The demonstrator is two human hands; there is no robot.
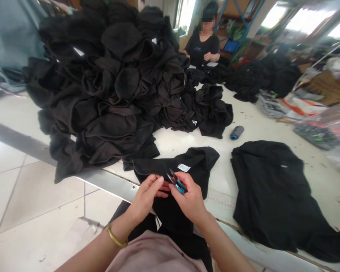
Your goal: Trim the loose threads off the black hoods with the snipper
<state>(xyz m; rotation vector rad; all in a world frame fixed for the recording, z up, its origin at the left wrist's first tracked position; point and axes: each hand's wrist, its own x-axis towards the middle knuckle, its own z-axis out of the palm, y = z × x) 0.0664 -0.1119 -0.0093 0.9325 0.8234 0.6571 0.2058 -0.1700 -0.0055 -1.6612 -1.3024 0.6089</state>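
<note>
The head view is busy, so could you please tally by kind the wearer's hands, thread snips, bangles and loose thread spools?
Left hand and right hand: 2
Thread snips: 1 pair
Gold-coloured bangle: 1
Loose thread spool: 1
Total: 5

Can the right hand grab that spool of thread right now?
Not easily, I think: the right hand holds blue-handled thread snips, occupying its grip. Otherwise the way to the thread spool looks free, over a black garment and tabletop.

Middle garment [200,162]: matt cloth
Snips [179,185]: metal blades, plastic-looking handles
Table edge [109,183]: smooth metal
Right bag [338,122]: glossy clear plastic
</note>
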